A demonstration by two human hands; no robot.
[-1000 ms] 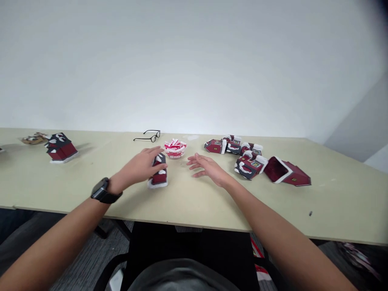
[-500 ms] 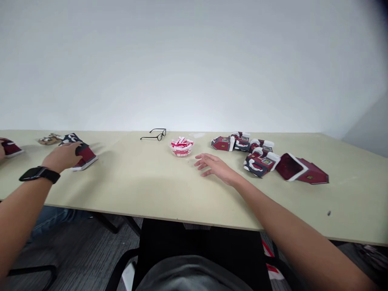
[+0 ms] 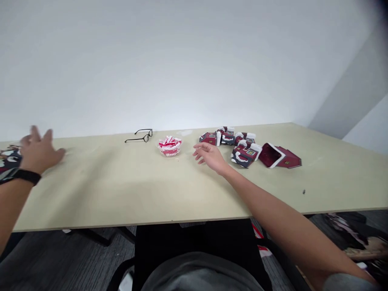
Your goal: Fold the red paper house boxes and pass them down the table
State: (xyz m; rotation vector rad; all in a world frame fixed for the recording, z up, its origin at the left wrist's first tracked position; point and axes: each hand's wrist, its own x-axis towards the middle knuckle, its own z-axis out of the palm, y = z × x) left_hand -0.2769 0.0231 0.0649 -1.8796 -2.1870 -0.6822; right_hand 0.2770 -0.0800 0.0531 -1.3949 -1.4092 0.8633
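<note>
Reaching out at both sides of the counter (image 3: 121, 194), hands well apart. Left hand (image 3: 39, 153): far out near the frame's left edge, raised, fingers spread, holding nothing, black watch band on the wrist. Just beside and partly under that wrist, a dark model house (image 3: 8, 162) with white trim, cut off by the frame; whether the hand touches it, cannot tell.

Right hand (image 3: 209, 157): open, fingers loosely curved, empty, hovering near the counter's far side. Just left of it, a clear bowl (image 3: 169, 147) packed with red-and-white pieces; beyond the bowl, further left, black eyeglasses (image 3: 141, 136) lie with temples open, close to the far edge.

Right of the hand, almost at the fingertips' reach, a tight cluster of dark-roofed red model houses (image 3: 230, 143) with white snow trim, several on their sides and touching one another. Further right, touching the cluster's end, one red house (image 3: 280, 157) lies tipped over, hollow underside showing.

Edges: the far edge meets a white wall close behind bowl, glasses and cluster. Front edge runs well below both hands, and the right forearm crosses it. Open room: a broad stretch of pale counter lies between the hands, and more past the tipped house toward the right corner, where a small dark speck (image 3: 303, 192) sits.
</note>
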